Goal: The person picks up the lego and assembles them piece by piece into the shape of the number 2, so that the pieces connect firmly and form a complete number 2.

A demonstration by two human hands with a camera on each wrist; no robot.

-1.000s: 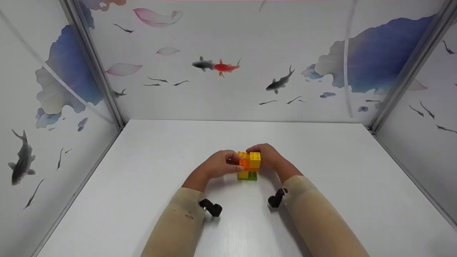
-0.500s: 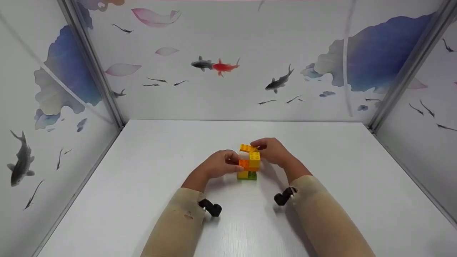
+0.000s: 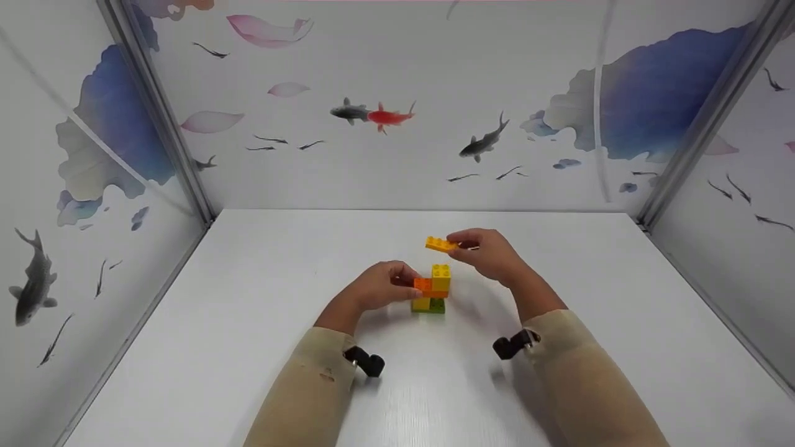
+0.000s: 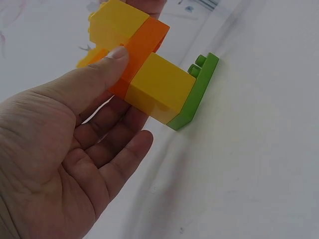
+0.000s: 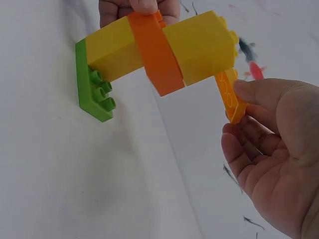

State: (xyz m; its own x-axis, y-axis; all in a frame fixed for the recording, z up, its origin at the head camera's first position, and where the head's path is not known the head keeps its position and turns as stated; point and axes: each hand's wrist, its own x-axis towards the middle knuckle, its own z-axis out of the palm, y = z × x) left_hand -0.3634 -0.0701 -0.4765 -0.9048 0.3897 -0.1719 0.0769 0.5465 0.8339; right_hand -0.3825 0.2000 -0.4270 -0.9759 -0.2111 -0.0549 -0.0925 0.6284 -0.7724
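Note:
A small stack of toy building bricks stands on the white table in the head view. Its green base [image 4: 199,92] carries a yellow brick [image 4: 162,82], then an orange brick [image 5: 155,57] laid across, with a second yellow brick [image 3: 441,280] on top at the right. My left hand [image 3: 385,288] pinches the orange brick between thumb and fingers from the left. Above and behind the stack, my right hand [image 3: 497,256] pinches a flat yellow-orange brick [image 3: 438,244] at its right end, apart from the stack. Bare studs show on the green base in both wrist views.
The white table [image 3: 261,261] is bounded at the back by a wall [image 3: 397,174] printed with fish and petals. Side walls rise at left and right. A black wrist mount [image 3: 366,361] sticks out from the left sleeve, another black mount [image 3: 515,344] from the right.
My right hand has lifted the flat yellow-orange brick off the stack and carried it up and back, away from it. The left hand keeps its hold on the orange brick.

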